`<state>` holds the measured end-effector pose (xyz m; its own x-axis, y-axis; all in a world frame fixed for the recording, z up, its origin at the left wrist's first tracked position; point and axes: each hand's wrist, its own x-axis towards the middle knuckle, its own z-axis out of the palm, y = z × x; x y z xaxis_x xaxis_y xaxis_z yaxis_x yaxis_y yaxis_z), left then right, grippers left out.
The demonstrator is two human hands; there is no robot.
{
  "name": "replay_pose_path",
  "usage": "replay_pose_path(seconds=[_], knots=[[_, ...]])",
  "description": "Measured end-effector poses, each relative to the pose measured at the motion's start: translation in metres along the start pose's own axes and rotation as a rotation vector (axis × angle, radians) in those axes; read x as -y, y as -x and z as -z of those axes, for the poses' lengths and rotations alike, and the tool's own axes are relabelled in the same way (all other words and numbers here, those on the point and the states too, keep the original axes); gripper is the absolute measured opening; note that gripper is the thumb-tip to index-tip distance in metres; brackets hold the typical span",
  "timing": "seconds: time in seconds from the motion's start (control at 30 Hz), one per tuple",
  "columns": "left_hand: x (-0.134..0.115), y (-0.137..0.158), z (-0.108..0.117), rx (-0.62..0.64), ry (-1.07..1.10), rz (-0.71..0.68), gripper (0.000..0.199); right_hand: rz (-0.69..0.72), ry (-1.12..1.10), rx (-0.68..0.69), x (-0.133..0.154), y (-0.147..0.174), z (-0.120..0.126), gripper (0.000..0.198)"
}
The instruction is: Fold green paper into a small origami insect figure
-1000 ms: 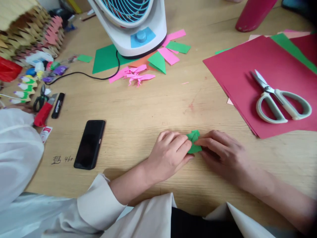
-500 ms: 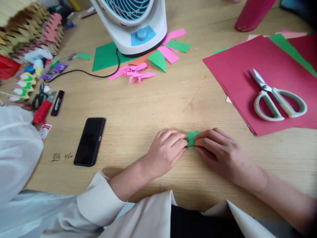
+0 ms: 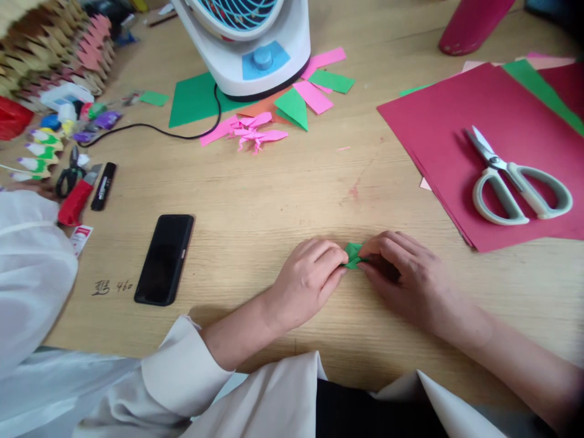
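My left hand (image 3: 305,277) and right hand (image 3: 410,274) pinch opposite sides of the folded green paper (image 3: 353,255), just below and right of frame centre. I judge a fold is being shaped; next calls for even creasing pressure. Scissors (image 3: 511,172) lie right.

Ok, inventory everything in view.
Small folded paper: 1, green, between hands
Flat paper sheets: several, red, right
Steel scissors: 1, white-grey handles, on sheets
Rectangular smartphone: 1, black, left of hands
Round-grilled fan: 1, white-blue, top centre
Folded paper figures: unclear, pink, below fan
Loose paper pieces: several, green, pink, orange, near fan, sheets
Thin cable: 1, black, left of fan
Cylindrical marker: 1, black, left
Bladed cutter: 1, red, beside marker
Cylindrical object: 1, magenta, top right
Zigzag strips: several, tan and pink, top left
Wooden tabletop: 1, tan, beneath
Small clutter: uncounted, multicoloured, left
Neighbour's clothing: 1, white, left edge
Left hand: 1, bare, on paper
Right hand: 1, bare, on paper
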<state>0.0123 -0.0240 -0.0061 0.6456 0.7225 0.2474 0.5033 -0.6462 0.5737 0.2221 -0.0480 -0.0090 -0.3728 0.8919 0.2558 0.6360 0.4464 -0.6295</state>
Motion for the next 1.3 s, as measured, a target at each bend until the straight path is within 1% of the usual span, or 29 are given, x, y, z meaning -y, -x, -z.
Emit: replay_pose_path(seconds=[0.23,0.37,0.43,0.6,0.67,0.8,0.87,0.93,1.17,1.23,1.3], knots=[[0.0,-0.002,-0.002,-0.015,-0.013,-0.026,0.01,0.019,0.045,0.043,-0.001,0.0,-0.001,0.024],[-0.001,-0.001,-0.002,-0.009,-0.06,-0.051,0.016,0.041,0.047,0.018,-0.001,0.001,-0.002,0.024],[0.0,0.002,0.0,-0.006,-0.08,-0.082,0.017,0.042,0.037,0.0,-0.002,0.002,-0.003,0.024],[0.002,0.017,0.01,0.001,-0.148,-0.166,0.027,0.022,0.025,0.012,-0.001,0.001,-0.002,0.025],[0.003,0.023,0.015,0.044,-0.215,-0.224,0.032,0.024,0.021,0.009,-0.001,0.001,-0.002,0.024],[0.004,0.028,0.024,0.192,-0.363,-0.298,0.038,0.02,0.015,0.015,0.0,0.0,-0.001,0.024],[0.005,0.028,0.026,0.252,-0.417,-0.301,0.04,0.018,0.011,0.014,0.0,0.0,0.0,0.024],[0.005,0.028,0.027,0.282,-0.44,-0.297,0.04,0.01,0.009,0.011,0.0,0.0,-0.001,0.026],[0.003,0.027,0.025,0.35,-0.421,-0.227,0.048,0.007,-0.002,-0.014,-0.003,0.002,-0.005,0.031],[0.003,0.027,0.024,0.357,-0.409,-0.207,0.052,0.019,-0.02,-0.008,-0.004,0.003,-0.003,0.032],[0.004,0.027,0.022,0.347,-0.396,-0.197,0.055,0.038,-0.035,0.027,-0.005,0.005,0.002,0.035]])
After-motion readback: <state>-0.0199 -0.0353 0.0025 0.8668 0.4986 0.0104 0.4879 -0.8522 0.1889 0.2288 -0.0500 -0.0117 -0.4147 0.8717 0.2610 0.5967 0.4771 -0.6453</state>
